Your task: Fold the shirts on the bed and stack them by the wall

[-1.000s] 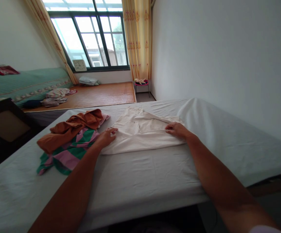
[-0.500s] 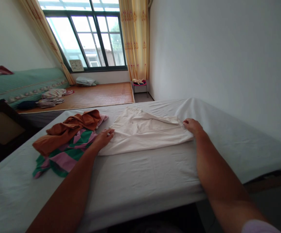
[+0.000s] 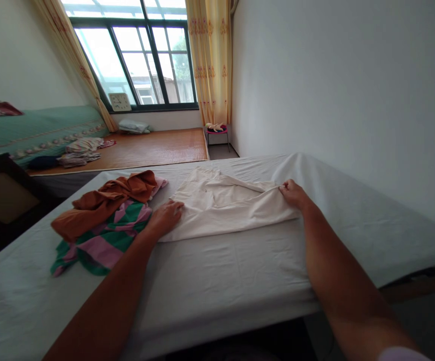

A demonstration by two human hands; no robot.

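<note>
A folded white garment lies on the bed's white sheet. My left hand rests flat on the garment's left end, fingers stretched out. My right hand is closed in a pinch on the garment's right edge, near its far corner. To the left of my left hand lies a crumpled orange garment on top of a pink and green striped one.
A bare white wall runs along the bed's right side. Beyond the bed lie a wooden platform with heaped clothes, a green-covered bed, a clock under the window, and a small pink stool.
My right hand slid from the garment's middle to its right edge and pinched it. My left hand shifted slightly along the left end.
</note>
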